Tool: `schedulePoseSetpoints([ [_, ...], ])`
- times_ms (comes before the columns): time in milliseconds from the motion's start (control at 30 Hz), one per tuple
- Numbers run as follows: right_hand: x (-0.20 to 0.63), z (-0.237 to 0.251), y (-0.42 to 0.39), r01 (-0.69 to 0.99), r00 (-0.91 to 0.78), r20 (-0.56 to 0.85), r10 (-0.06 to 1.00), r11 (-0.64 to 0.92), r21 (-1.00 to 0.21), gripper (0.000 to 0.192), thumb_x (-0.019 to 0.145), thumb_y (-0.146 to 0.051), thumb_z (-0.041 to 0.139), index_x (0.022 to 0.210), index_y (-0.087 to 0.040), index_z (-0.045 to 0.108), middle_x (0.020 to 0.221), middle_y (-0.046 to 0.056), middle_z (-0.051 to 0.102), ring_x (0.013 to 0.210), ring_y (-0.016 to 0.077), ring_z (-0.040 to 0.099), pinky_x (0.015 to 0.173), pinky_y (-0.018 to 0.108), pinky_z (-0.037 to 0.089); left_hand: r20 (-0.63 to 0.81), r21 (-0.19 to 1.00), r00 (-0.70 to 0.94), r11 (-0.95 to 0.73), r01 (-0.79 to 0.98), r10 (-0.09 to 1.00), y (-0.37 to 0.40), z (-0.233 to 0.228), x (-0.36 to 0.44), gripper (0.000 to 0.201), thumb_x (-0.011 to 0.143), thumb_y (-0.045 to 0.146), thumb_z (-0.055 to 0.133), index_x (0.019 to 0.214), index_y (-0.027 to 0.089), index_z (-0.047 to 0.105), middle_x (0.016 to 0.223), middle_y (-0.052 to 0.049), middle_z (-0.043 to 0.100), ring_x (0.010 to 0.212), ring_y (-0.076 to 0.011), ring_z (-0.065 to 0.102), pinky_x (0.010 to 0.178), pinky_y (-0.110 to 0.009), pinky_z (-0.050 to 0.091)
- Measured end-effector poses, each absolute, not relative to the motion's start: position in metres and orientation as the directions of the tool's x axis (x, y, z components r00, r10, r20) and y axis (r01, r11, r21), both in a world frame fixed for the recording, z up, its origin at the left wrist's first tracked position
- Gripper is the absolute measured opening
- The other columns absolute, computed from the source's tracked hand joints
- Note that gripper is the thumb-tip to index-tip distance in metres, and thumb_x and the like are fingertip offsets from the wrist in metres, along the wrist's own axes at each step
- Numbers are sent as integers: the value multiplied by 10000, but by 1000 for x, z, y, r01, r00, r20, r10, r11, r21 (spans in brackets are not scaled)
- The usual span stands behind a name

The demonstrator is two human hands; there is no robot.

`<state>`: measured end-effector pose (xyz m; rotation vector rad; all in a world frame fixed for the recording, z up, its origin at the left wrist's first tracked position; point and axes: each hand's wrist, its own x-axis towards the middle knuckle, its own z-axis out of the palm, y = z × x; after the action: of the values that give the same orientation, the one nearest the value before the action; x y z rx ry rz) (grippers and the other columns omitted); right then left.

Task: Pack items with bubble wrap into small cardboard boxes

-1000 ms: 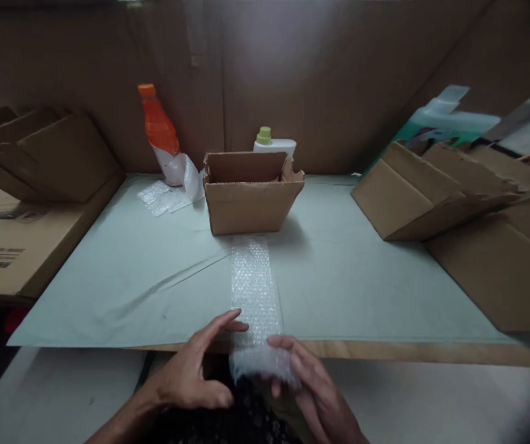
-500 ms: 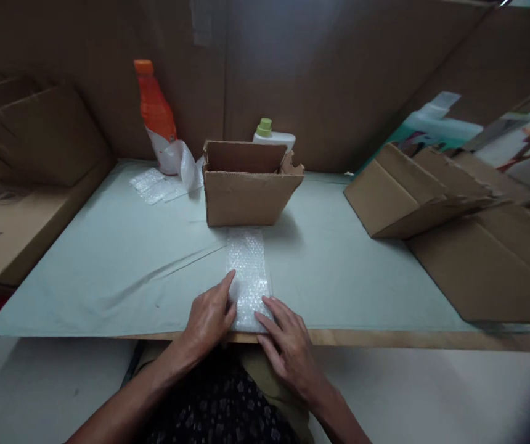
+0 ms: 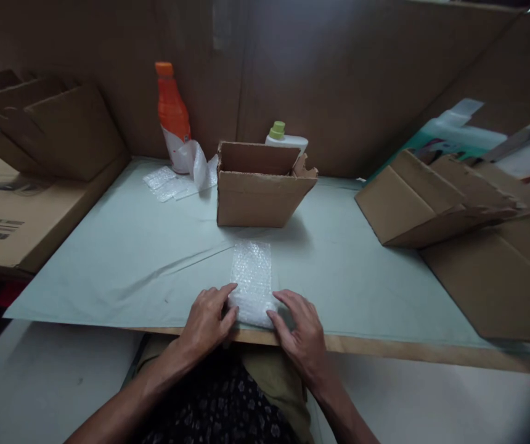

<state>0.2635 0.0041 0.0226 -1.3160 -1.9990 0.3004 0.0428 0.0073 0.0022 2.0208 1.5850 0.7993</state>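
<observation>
A strip of bubble wrap (image 3: 252, 266) lies at the table's front edge, its near end folded over into a thicker band. My left hand (image 3: 209, 314) grips the left side of that fold between thumb and index finger. At the right side, my right hand (image 3: 299, 327) holds the fold with thumb and curved index finger. Whether anything is wrapped inside the fold, I cannot tell. Just beyond the strip stands a small open cardboard box (image 3: 258, 200).
Behind the box is a white bottle with a green cap (image 3: 288, 140). An orange bottle (image 3: 173, 117) stands back left beside crumpled bubble wrap (image 3: 195, 169). Cardboard boxes (image 3: 408, 200) sit at the right, near a teal jug (image 3: 459, 135). More cardboard (image 3: 80, 132) stands at the left.
The bubble wrap's near end has been folded over, and its far end has drawn back from the box, so the strip looks shorter. My right thumb and fingers now close on its side.
</observation>
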Motion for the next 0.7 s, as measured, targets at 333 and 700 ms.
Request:
schedulePoseSetpoints([
  [333, 257, 15, -4, 695, -352, 412, 840, 530, -486, 189, 981, -200, 541, 1129, -240, 651, 1007, 57, 752, 977, 246, 676, 861, 428, 509, 403, 643, 338, -526, 557, 850, -1, 14, 35, 426, 908, 230, 599, 1327, 178, 548, 1275, -127, 625, 1197, -277, 530, 1015, -447, 437],
  [700, 250, 16, -3, 728, -436, 406, 803, 580, -366, 295, 938, -240, 619, 1230, -205, 629, 1206, 115, 702, 1115, 288, 623, 929, 462, 484, 255, 576, 182, -300, 760, 950, 22, 3, 44, 361, 933, 248, 526, 1260, 127, 617, 961, -118, 680, 894, -279, 585, 827, -462, 478],
])
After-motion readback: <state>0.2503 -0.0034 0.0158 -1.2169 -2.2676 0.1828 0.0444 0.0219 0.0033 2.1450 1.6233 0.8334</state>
